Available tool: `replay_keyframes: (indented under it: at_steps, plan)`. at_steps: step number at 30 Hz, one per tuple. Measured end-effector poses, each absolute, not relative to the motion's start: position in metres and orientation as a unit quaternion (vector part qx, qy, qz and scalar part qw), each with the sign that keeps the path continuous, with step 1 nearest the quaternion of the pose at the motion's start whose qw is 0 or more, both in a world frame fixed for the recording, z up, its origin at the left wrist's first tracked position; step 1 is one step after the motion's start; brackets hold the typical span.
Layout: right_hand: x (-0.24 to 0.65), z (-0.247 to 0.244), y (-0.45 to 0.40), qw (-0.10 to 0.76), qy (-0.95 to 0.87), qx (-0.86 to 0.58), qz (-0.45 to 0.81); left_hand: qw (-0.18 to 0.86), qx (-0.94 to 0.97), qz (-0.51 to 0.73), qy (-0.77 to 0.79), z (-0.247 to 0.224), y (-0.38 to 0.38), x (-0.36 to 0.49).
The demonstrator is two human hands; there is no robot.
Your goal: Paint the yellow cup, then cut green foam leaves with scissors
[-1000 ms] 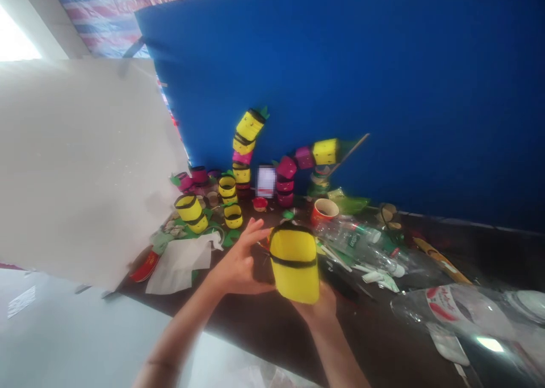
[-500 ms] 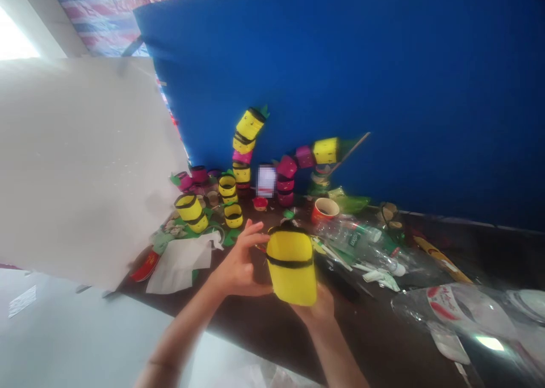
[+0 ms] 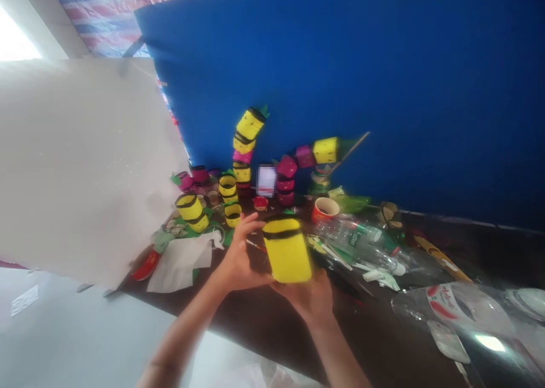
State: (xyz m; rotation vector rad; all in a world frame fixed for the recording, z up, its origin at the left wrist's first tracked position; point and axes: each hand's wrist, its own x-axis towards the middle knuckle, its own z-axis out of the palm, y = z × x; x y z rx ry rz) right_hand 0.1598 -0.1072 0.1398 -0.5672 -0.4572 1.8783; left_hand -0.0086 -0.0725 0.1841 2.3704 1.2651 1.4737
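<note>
Btwn L hand (image 3: 238, 263) & R hand (image 3: 313, 300), yel. cup (image 3: 289, 258), tilt chgd.

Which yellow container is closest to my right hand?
The black-rimmed yellow container that touches your right hand; the other yellow containers are all farther back, away from it.

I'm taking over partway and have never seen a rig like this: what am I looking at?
There is no robot here: these are a person's bare hands, seen by one head-worn camera looking forward and down. The right hand supports a yellow container with a black band. The left hand is at its side; whether it grips is unclear. On the dark table lie a white sheet and clear bottles; a red cup stands there. Behind is a blue panel.
</note>
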Motion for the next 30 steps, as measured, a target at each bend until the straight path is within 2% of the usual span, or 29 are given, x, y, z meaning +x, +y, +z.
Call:
replay_keyframes:
  at_steps: [4,7,12,15,20,24,30]
  plan:
    - [0.166,0.138,-0.104,0.562,-0.174,-0.258,0.766,0.075,0.742,0.500,0.440,0.179,-0.065,-0.017]
    - [0.174,0.131,-0.105,0.600,-0.170,-0.314,0.716,0.073,0.740,0.471,0.474,0.173,-0.062,-0.027]
    - [0.186,0.120,-0.105,0.681,-0.232,-0.382,0.581,0.036,0.763,0.388,0.516,0.168,-0.061,-0.037]
    - [0.190,0.113,-0.105,0.699,-0.312,-0.413,0.493,0.032,0.770,0.343,0.537,0.168,-0.060,-0.038]
    - [0.200,0.110,-0.106,0.599,-0.491,-0.528,0.348,-0.015,0.777,0.327,0.537,0.160,-0.055,-0.040]
    - [0.203,0.114,-0.098,0.531,-0.588,-0.548,0.268,-0.048,0.770,0.342,0.536,0.146,-0.050,-0.043]
    - [0.199,0.109,-0.075,0.463,-0.646,-0.556,0.244,-0.085,0.748,0.379,0.538,0.116,-0.042,-0.039]
